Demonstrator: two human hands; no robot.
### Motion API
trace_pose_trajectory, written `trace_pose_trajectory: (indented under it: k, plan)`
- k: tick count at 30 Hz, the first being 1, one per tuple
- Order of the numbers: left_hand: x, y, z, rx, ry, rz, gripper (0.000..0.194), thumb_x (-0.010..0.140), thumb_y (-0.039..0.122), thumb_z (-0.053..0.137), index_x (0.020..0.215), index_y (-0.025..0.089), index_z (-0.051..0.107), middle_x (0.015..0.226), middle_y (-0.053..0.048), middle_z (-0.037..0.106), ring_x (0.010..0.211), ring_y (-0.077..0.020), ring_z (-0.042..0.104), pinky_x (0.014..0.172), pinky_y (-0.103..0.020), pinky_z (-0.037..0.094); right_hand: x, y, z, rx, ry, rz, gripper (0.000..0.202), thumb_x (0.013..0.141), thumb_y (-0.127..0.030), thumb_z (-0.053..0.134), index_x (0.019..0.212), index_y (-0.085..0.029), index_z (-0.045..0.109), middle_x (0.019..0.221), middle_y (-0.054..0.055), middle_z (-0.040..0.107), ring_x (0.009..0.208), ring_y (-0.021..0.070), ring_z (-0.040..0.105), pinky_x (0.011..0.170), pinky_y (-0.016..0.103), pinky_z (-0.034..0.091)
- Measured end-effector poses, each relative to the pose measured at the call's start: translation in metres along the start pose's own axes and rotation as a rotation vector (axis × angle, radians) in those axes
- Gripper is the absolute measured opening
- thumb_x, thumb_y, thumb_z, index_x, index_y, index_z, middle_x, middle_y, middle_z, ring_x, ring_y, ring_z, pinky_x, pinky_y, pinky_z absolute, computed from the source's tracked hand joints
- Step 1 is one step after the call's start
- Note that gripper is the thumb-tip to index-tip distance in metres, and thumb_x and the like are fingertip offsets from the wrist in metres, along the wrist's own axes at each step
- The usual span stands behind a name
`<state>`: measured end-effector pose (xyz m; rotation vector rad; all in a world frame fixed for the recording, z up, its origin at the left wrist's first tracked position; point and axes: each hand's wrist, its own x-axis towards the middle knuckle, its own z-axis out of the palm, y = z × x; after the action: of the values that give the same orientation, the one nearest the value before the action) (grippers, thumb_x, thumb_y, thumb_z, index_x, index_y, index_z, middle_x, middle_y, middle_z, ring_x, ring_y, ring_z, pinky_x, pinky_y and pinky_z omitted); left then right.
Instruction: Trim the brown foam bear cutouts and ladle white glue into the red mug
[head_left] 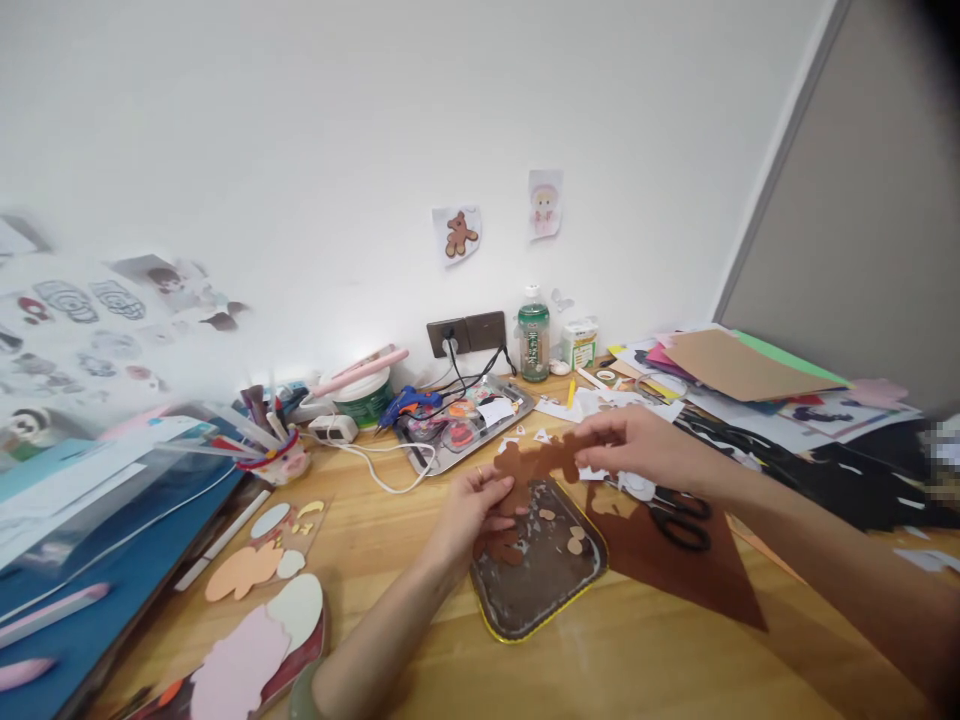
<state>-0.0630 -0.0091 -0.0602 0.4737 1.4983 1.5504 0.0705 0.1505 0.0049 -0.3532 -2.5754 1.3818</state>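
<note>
A brown cutout shape (517,480), perhaps felt or foam sheet, is held up between my two hands. My left hand (472,515) grips its left side between thumb and fingers. At its right end, my right hand (626,440) pinches the edge with the fingertips. Below lies a dark tray (540,605) with a yellow rim, holding small tan cutouts (575,541) and another brown piece (504,546) partly behind my left fingers. Black-handled scissors (681,525) rest on a brown sheet (690,575) under my right forearm.
A metal tray (416,458) with small items and a blue glue gun (409,402) stand at the back, beside a white cable. A bottle (533,335) is near the wall. Paper sheets (750,365) pile up at right; pink and cream cutouts (244,655) lie front left.
</note>
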Motion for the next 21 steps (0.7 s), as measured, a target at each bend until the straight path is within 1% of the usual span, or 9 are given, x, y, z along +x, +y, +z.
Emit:
trace_pose_trajectory:
  k: [2, 3, 6, 8, 10, 12, 16, 18, 21]
  plan:
    - [-0.001, 0.0, 0.0, 0.034, -0.03, -0.009, 0.021, 0.068, 0.029, 0.059, 0.084, 0.015, 0.058, 0.078, -0.004, 0.064, 0.06, -0.0093, 0.059, 0.043, -0.013, 0.044, 0.002, -0.007, 0.001, -0.172, -0.171, -0.056, 0.015, 0.071, -0.025, 0.051, 0.071, -0.02, 0.065, 0.068, -0.002, 0.064, 0.061, 0.014, 0.056, 0.053, 0.022, 0.039]
    - [-0.001, 0.0, -0.001, 0.057, -0.043, -0.011, 0.022, 0.069, 0.03, 0.057, 0.085, 0.015, 0.058, 0.079, -0.004, 0.063, 0.061, -0.0092, 0.059, 0.045, -0.014, 0.045, 0.003, -0.009, 0.003, -0.264, -0.204, -0.085, 0.016, 0.071, -0.025, 0.05, 0.069, -0.02, 0.065, 0.067, -0.003, 0.064, 0.061, 0.0138, 0.055, 0.054, 0.022, 0.038]
    - [-0.004, 0.0, 0.0, 0.12, -0.058, -0.016, 0.023, 0.07, 0.033, 0.056, 0.084, 0.015, 0.06, 0.08, -0.003, 0.063, 0.063, -0.0092, 0.058, 0.049, -0.016, 0.047, 0.012, -0.01, 0.012, -0.484, -0.19, -0.152, 0.016, 0.071, -0.024, 0.049, 0.063, -0.02, 0.063, 0.06, -0.003, 0.06, 0.054, 0.0117, 0.051, 0.05, 0.022, 0.032]
    - [-0.005, 0.0, 0.0, 0.13, -0.078, -0.023, 0.023, 0.07, 0.033, 0.056, 0.085, 0.016, 0.06, 0.08, -0.003, 0.064, 0.065, -0.0099, 0.059, 0.05, -0.016, 0.047, 0.019, -0.008, 0.017, -0.555, -0.159, -0.172, 0.016, 0.07, -0.023, 0.049, 0.056, -0.019, 0.058, 0.052, -0.004, 0.053, 0.048, 0.0097, 0.046, 0.045, 0.021, 0.027]
    - [-0.006, 0.001, 0.0, 0.115, -0.11, -0.029, 0.025, 0.071, 0.034, 0.055, 0.087, 0.015, 0.06, 0.084, -0.005, 0.064, 0.07, -0.0119, 0.06, 0.051, -0.016, 0.047, 0.025, -0.007, 0.02, -0.571, -0.136, -0.165, 0.018, 0.069, -0.024, 0.05, 0.052, -0.018, 0.053, 0.046, -0.005, 0.047, 0.044, 0.0087, 0.041, 0.043, 0.022, 0.023]
    - [-0.007, 0.001, 0.0, 0.084, -0.151, -0.028, 0.03, 0.073, 0.037, 0.052, 0.091, 0.014, 0.06, 0.089, -0.008, 0.064, 0.076, -0.0154, 0.061, 0.051, -0.017, 0.047, 0.029, -0.005, 0.022, -0.565, -0.123, -0.144, 0.019, 0.068, -0.025, 0.051, 0.051, -0.018, 0.052, 0.045, -0.005, 0.047, 0.044, 0.0087, 0.04, 0.042, 0.022, 0.022]
    - [-0.008, 0.003, 0.0, -0.054, -0.286, -0.029, 0.039, 0.078, 0.041, 0.043, 0.102, 0.013, 0.056, 0.102, -0.014, 0.06, 0.08, -0.0208, 0.062, 0.05, -0.019, 0.048, 0.031, -0.004, 0.023, -0.536, -0.123, -0.108, 0.018, 0.071, -0.03, 0.05, 0.06, -0.018, 0.057, 0.053, -0.003, 0.057, 0.048, 0.0105, 0.048, 0.043, 0.021, 0.026]
    - [-0.009, 0.004, 0.0, -0.119, -0.335, -0.029, 0.038, 0.079, 0.039, 0.043, 0.104, 0.012, 0.054, 0.108, -0.016, 0.057, 0.078, -0.0207, 0.063, 0.054, -0.018, 0.048, 0.03, -0.004, 0.024, -0.477, -0.13, -0.086, 0.018, 0.072, -0.031, 0.05, 0.065, -0.017, 0.059, 0.059, -0.001, 0.061, 0.052, 0.0118, 0.051, 0.045, 0.021, 0.029]
    - [-0.009, 0.002, 0.001, -0.162, -0.363, -0.034, 0.034, 0.078, 0.032, 0.046, 0.103, 0.009, 0.053, 0.108, -0.019, 0.056, 0.079, -0.0218, 0.063, 0.057, -0.018, 0.048, 0.029, -0.004, 0.024, -0.336, -0.14, -0.058, 0.016, 0.071, -0.03, 0.05, 0.068, -0.017, 0.059, 0.062, 0.0, 0.062, 0.056, 0.0127, 0.053, 0.048, 0.021, 0.032]
